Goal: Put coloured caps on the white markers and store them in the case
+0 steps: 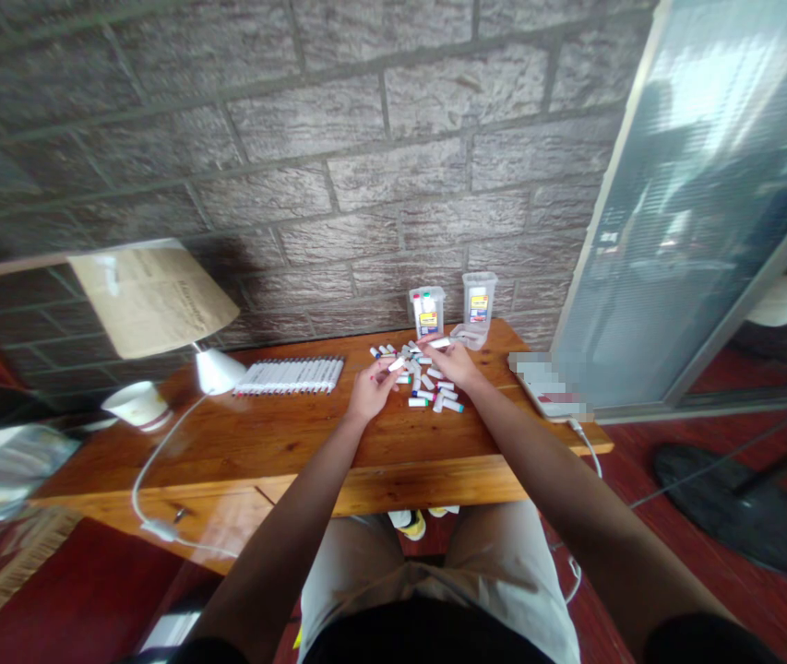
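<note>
My left hand (372, 389) is closed around a white marker (397, 364) at the near left edge of a loose pile of markers (427, 383) on the wooden table (282, 443). My right hand (454, 361) hovers over the pile with its fingers pinched on another white marker (440, 343). A tidy row of markers (291, 375) lies side by side to the left of my left hand. Two clear plastic marker boxes (427, 311) (479, 297) stand against the wall behind the pile.
A white desk lamp (219, 371) with a trailing cord (150, 480), a cup (138, 404) and a paper sheet (154, 295) sit at the left. A blurred flat device (546, 387) lies at the table's right edge. A fan base (745, 507) stands on the red floor.
</note>
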`<state>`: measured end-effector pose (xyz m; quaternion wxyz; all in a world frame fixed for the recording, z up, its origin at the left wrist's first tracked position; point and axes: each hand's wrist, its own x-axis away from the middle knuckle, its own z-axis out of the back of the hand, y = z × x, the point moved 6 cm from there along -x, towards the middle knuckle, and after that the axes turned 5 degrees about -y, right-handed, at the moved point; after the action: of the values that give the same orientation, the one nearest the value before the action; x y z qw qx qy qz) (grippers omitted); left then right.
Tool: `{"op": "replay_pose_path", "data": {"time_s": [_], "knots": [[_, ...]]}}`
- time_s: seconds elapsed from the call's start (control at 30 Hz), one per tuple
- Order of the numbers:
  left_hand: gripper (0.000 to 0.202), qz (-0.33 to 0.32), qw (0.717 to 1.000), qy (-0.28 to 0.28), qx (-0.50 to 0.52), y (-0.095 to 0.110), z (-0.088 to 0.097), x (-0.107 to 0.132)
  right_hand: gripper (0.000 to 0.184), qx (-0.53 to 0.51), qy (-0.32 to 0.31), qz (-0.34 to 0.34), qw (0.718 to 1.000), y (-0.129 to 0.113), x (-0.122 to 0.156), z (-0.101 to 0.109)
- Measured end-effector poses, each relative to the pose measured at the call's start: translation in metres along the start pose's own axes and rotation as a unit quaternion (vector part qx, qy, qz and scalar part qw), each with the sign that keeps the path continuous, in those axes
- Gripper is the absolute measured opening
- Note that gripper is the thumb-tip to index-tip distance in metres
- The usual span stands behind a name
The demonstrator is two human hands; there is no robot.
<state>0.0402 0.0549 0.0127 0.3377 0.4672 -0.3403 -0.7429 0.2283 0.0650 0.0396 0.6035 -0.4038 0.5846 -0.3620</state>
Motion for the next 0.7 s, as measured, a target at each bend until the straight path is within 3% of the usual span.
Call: {"op": "replay_pose_path", "data": {"time_s": [0.2, 0.7], "knots": [[0.031, -0.003, 0.999, -0.004, 0.033, 0.002, -0.002, 0.001, 0.029, -0.021, 0.040, -0.044, 0.998, 0.009, -0.001, 0.006], [0.035, -0.003, 1.000, -0.016, 0.000, 0.003, -0.002, 0.001, 0.031, -0.002, -0.084, -0.024, 0.996, -0.006, 0.010, -0.018]]}}
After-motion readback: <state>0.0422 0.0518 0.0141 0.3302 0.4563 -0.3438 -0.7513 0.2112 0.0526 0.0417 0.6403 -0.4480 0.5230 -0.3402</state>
